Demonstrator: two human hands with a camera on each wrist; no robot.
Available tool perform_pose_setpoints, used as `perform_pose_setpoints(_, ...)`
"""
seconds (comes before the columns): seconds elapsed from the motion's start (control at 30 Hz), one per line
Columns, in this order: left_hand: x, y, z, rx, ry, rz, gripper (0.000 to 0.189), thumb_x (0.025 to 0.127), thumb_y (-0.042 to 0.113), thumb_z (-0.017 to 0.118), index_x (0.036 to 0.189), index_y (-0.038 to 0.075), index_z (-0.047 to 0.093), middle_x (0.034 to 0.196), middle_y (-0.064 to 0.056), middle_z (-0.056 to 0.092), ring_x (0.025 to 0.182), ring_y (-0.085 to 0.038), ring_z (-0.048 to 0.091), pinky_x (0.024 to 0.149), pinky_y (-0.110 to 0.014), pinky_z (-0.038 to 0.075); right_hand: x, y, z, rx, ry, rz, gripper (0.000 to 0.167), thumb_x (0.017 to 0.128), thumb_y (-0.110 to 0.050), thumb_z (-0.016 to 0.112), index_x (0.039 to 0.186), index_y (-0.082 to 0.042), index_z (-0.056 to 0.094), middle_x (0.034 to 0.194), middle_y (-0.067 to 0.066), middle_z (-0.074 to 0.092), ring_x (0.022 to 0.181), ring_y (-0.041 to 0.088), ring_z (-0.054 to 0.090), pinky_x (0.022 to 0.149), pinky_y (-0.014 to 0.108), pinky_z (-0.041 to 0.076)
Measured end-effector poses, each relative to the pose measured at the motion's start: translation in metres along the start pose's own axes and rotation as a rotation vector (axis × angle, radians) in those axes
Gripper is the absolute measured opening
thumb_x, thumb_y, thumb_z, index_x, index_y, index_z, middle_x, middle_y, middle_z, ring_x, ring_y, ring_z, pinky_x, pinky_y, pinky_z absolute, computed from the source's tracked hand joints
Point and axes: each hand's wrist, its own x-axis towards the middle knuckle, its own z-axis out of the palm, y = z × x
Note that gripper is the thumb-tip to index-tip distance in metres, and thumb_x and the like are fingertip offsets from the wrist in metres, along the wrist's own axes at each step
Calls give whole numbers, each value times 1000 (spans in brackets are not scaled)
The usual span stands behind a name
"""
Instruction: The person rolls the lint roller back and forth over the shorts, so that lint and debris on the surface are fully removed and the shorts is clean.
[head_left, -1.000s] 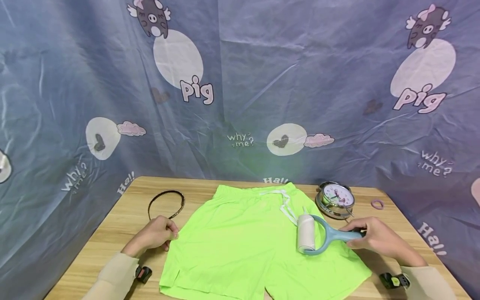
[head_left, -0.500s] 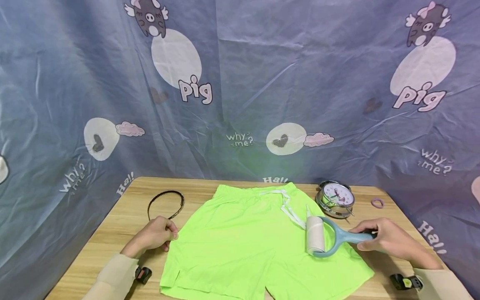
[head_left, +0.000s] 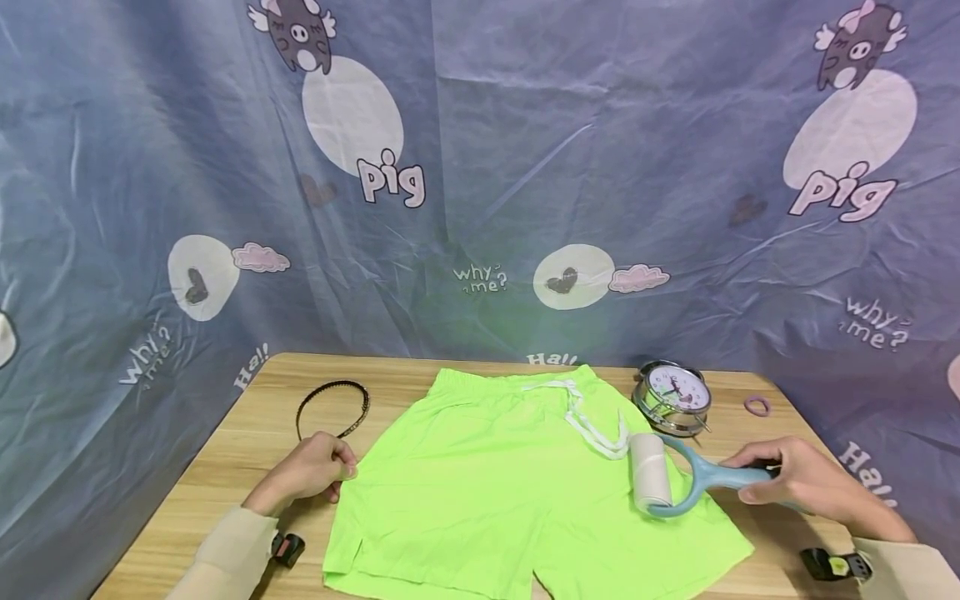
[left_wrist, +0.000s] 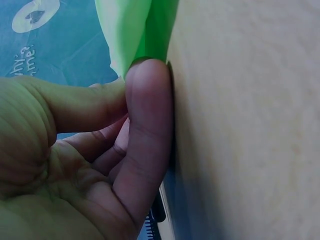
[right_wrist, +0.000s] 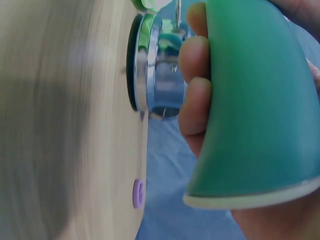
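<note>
Bright green shorts [head_left: 465, 475] lie spread on the wooden table, a white drawstring [head_left: 592, 429] at the waist. My left hand [head_left: 311, 471] pinches their left edge between thumb and forefinger; in the left wrist view the green cloth [left_wrist: 132, 35] comes up from the fingertips. With my right hand [head_left: 806, 483] I grip the blue handle of a lint roller [head_left: 651, 471], its white roll on the right leg of the shorts, beside the drawstring's end. The handle [right_wrist: 255, 110] fills much of the right wrist view, fingers curled round it.
A twin-bell style alarm clock [head_left: 675, 398] stands behind the roller, close to the shorts' right side. Farther right lies a purple hair tie [head_left: 757, 406]. Behind my left hand is a black headband [head_left: 333, 408]. A printed blue cloth [head_left: 480, 208] hangs along the table's back and sides.
My right hand has drawn the lint roller rightward over the shorts. The drawstring's end has been dragged right with it and now curves beside the roll. My left hand stays in place.
</note>
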Motion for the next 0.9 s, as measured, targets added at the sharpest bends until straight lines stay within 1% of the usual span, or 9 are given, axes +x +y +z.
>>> perform_pose_setpoints(0.1,-1,0,0,10,-1,3,6,89,-3,66,85,-1,68,77,-11,62,56,-19,59,51,-31,57,-6,6,-4,-25,1,9,27,77,-4,81,102,-13,78,90,-15,75,78,-6,57,62,16,40)
perform_pose_setpoints(0.2,-1,0,-1,17,6,-2,5,90,-2,66,85,0,68,76,-10,61,56,-20,59,50,-31,56,-13,13,-9,-30,1,49,27,78,-5,81,102,-16,79,89,-16,75,77,-6,55,62,17,39)
perform_pose_setpoints(0.37,-2,0,-1,17,11,-11,5,90,-1,66,86,-1,68,76,-11,61,56,-20,59,50,-31,56,-25,22,-18,-7,-50,83,23,81,-5,78,103,-13,78,86,-11,75,74,-4,52,59,18,37)
perform_pose_setpoints(0.47,-1,0,-1,17,9,-15,5,90,-1,66,86,-1,68,76,-11,61,56,-20,59,51,-31,57,-30,26,-25,-38,-56,103,22,82,-6,78,103,-13,78,86,-11,75,73,-4,52,59,17,36)
perform_pose_setpoints(0.6,-1,0,0,22,11,-14,5,90,-2,66,86,0,69,75,-10,60,56,-19,58,50,-31,56,-34,28,-31,-70,-56,128,22,81,-7,78,101,-14,79,86,-11,76,73,-5,52,60,17,35)
perform_pose_setpoints(0.73,-2,1,0,14,7,-18,5,90,-2,66,86,-1,68,76,-11,61,56,-19,58,51,-31,56,-37,28,-34,-66,-73,149,24,79,-7,79,101,-15,79,83,-11,75,71,-4,50,58,18,33)
perform_pose_setpoints(0.83,-1,0,0,7,-8,1,4,90,-1,66,87,-1,68,79,-11,62,57,-19,59,51,-31,57,-38,27,-35,-67,-82,165,25,78,-8,79,101,-16,78,80,-11,72,69,-2,48,57,19,31)
perform_pose_setpoints(0.9,-2,-1,-1,5,-16,10,3,90,0,66,88,-1,69,80,-11,62,58,-19,59,51,-31,57,-37,27,-35,-70,-76,150,23,78,-7,79,100,-16,78,79,-13,70,69,-2,48,57,19,31)
